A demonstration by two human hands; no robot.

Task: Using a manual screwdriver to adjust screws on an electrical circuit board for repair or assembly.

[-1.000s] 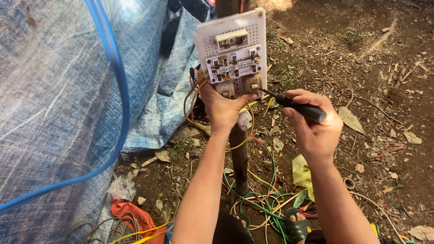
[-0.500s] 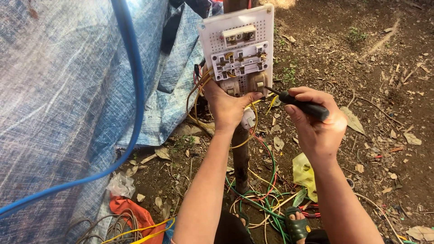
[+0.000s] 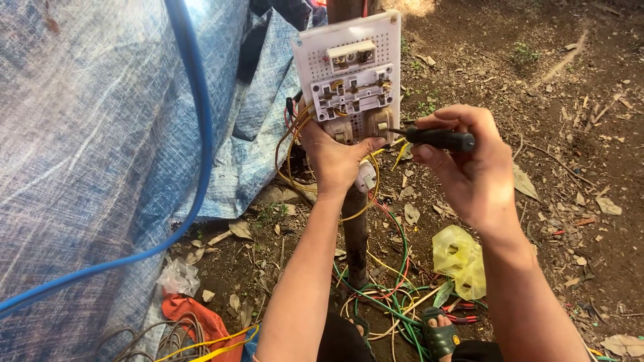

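Note:
A white perforated switchboard [image 3: 349, 47], its wired back side facing me, stands on a wooden post [image 3: 354, 221]. My left hand [image 3: 335, 157] grips the board's lower edge, thumb against a fitting. My right hand [image 3: 466, 167] holds a black-handled screwdriver [image 3: 436, 139] whose tip points left at the board's lower right fitting. Yellow wires [image 3: 292, 157] loop out from behind the board.
A blue tarpaulin [image 3: 87, 134] with a blue hose [image 3: 198, 121] hangs at left. Tangled green, yellow and red wires [image 3: 392, 295] lie on the dirt by my sandalled feet [image 3: 439, 332]. A yellow plastic bag [image 3: 459, 258] and orange cloth [image 3: 191, 315] lie nearby.
The view has shifted slightly, so the board sits further right in frame. Both hands keep their grip, with the screwdriver tip staying at the board's lower edge.

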